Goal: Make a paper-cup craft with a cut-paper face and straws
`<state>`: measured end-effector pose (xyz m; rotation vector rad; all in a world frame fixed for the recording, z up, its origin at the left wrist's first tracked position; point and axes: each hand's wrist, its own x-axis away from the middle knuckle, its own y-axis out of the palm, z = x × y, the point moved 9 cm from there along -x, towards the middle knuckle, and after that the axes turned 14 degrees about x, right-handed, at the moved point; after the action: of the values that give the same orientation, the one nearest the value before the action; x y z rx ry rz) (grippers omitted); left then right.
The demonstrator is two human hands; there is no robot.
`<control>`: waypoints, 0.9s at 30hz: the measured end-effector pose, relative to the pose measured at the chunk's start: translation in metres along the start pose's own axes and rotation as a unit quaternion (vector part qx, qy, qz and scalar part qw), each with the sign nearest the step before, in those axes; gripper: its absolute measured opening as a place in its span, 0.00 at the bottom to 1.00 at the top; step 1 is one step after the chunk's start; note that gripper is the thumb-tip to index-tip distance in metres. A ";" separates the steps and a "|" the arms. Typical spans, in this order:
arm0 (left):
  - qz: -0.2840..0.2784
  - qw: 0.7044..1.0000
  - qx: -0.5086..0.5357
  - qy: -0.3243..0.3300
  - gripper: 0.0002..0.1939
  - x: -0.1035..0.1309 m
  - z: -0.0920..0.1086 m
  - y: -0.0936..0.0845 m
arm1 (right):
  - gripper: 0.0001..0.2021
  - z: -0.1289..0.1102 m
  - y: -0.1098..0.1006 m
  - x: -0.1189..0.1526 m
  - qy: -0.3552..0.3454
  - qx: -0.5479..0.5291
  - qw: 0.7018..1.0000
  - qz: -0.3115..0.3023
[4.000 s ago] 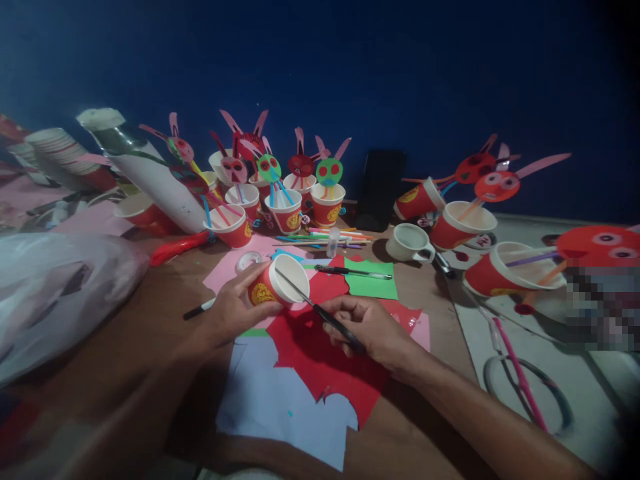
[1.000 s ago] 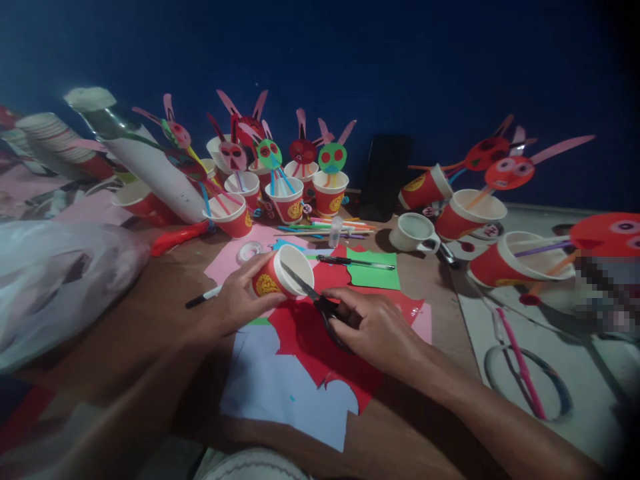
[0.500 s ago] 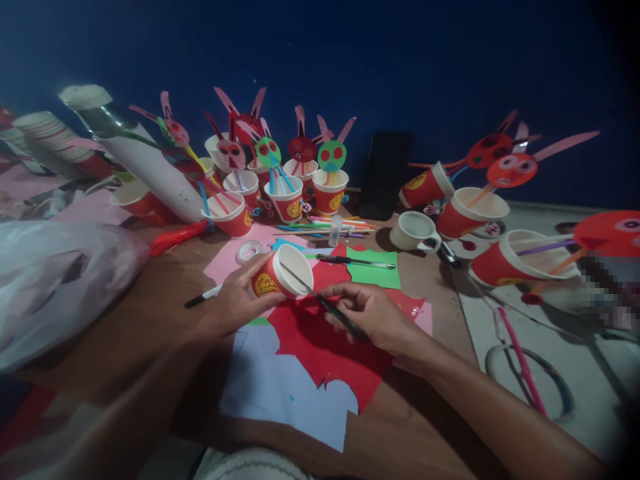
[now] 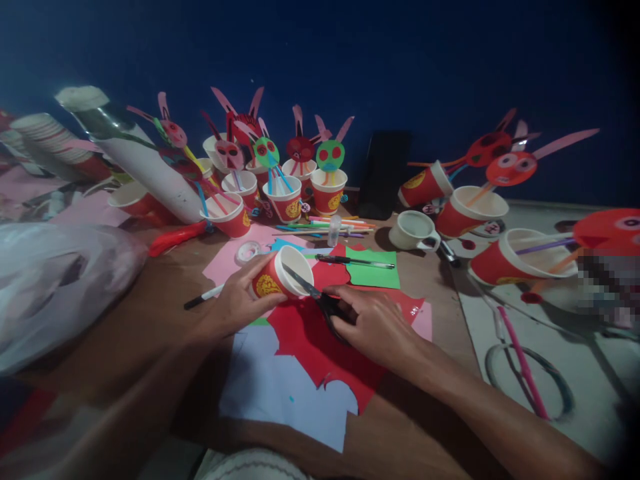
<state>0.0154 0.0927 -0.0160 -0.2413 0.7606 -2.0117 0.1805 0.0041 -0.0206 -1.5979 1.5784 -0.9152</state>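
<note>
My left hand (image 4: 245,293) is wrapped round a red and white paper cup (image 4: 267,275) with a yellow print, tilted so that its mouth faces right. In my right hand (image 4: 373,320) is a pair of scissors (image 4: 327,308) with black handles. Their blades reach over the cup's rim into its mouth; whether the tips touch the inner wall I cannot tell. Beneath both hands lie cut sheets of red paper (image 4: 320,353) and pale blue paper (image 4: 285,393). A black pen (image 4: 355,261) rests just behind the cup, across red and green paper (image 4: 375,272).
Several paper cups (image 4: 329,193) with rabbit-like paper faces on straws stand along the back. A white mug (image 4: 411,230) is at the right of loose straws (image 4: 320,227). A plastic bag (image 4: 65,287) lies left, a tape roll (image 4: 247,251) behind my left hand, a marker (image 4: 203,297) beside it.
My right hand has turned over and its grip on the scissors has shifted; the handles now sit closer under the fingers. My left hand and the cup have hardly moved.
</note>
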 end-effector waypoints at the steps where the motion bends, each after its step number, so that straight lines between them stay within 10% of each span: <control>1: 0.003 1.000 0.000 0.000 0.36 0.000 0.000 -0.001 | 0.18 0.000 0.000 0.000 0.001 -0.004 1.000 0.004; 4: 0.013 1.000 0.000 -0.012 0.37 0.001 -0.004 -0.003 | 0.15 0.007 0.014 -0.001 0.054 -0.150 0.986 -0.044; 10: 0.016 1.000 0.011 -0.012 0.38 0.001 -0.007 -0.004 | 0.18 0.011 0.048 0.001 0.176 -0.469 0.848 -0.174; 13: 0.015 1.000 0.009 -0.018 0.37 0.001 -0.007 -0.004 | 0.16 0.012 0.044 0.000 0.160 -0.425 0.877 -0.159; 17: 0.013 1.000 0.005 -0.012 0.37 0.001 -0.003 -0.004 | 0.15 0.006 0.015 -0.002 0.055 -0.153 0.985 -0.049; 21: 0.013 1.000 -0.005 -0.001 0.37 0.001 -0.001 -0.004 | 0.17 -0.011 0.000 0.003 -0.032 0.040 0.999 0.016; 27: 0.006 1.000 0.004 0.007 0.36 0.001 -0.001 -0.003 | 0.15 0.007 0.026 0.001 0.107 -0.255 0.955 -0.106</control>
<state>0.0118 0.0933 -0.0148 -0.2173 0.7599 -2.0067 0.1730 0.0027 -0.0468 -2.1165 1.9329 -0.8551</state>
